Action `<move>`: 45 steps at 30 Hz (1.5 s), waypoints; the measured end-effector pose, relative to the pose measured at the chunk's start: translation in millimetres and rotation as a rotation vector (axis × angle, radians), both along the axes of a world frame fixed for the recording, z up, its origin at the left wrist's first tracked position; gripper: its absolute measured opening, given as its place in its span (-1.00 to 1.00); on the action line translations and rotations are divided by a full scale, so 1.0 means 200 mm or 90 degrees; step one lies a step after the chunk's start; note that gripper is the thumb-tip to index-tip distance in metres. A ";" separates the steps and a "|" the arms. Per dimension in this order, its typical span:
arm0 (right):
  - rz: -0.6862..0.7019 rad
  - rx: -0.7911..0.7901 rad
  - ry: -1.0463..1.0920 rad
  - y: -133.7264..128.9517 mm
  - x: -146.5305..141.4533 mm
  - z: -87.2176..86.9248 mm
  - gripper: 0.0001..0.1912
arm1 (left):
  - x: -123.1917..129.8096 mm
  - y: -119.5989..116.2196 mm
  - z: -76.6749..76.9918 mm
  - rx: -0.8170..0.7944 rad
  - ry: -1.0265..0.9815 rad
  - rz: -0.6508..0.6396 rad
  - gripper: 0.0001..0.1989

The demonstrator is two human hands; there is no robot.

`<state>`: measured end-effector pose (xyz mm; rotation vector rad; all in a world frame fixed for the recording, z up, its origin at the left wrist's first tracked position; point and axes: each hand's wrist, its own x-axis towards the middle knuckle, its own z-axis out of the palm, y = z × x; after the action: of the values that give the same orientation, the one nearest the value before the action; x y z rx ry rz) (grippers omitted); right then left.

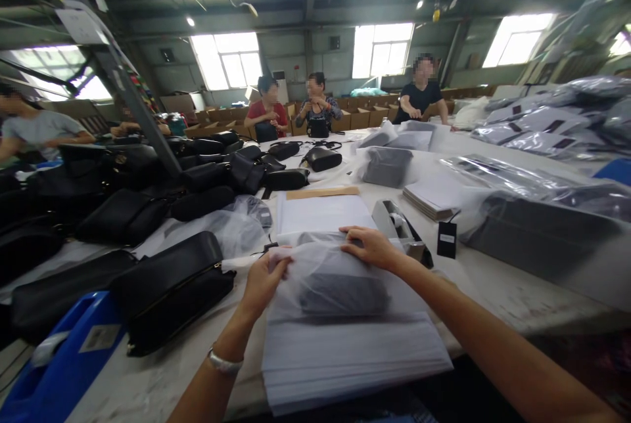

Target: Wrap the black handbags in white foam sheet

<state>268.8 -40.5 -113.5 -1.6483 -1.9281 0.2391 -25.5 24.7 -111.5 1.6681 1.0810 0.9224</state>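
A dark handbag (342,295) lies under a translucent white wrapping sheet (315,259), on a stack of white paper sheets (350,357) at the table's near edge. At the wrapping's left edge, my left hand (263,275) is closed, pinching a fold between thumb and fingers. My right hand (372,249) bends over the bag's upper right, its fingertips gripping the wrapping there. The bag's exact shape is blurred by the sheet. Just beyond my right hand stands a tape dispenser (401,229), and a black hang tag (447,240) lies farther right.
Many black handbags (172,291) crowd the left side, near a blue tape dispenser (64,357). To the right are a wrapped grey bag (537,239), a pile of cards (428,196) and plastic-bagged goods (547,121). Several people work across the table, with cardboard boxes (359,119) behind.
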 end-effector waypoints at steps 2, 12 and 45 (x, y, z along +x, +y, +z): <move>0.001 0.005 0.004 0.00 0.01 -0.01 -0.81 | -0.02 0.01 -0.01 -0.049 -0.033 -0.021 -0.50; 0.010 0.015 0.003 0.00 0.02 -0.03 -0.77 | -0.20 -0.20 -0.02 -0.205 -0.087 -0.060 -0.26; -0.006 0.160 -0.242 -0.05 -0.03 -0.02 -0.66 | 0.27 -0.03 0.00 0.501 0.456 -0.106 -0.76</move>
<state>261.8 -50.5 -117.1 -1.6168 -2.1184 -0.3333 29.2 18.3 -111.1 2.8393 1.0526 0.6782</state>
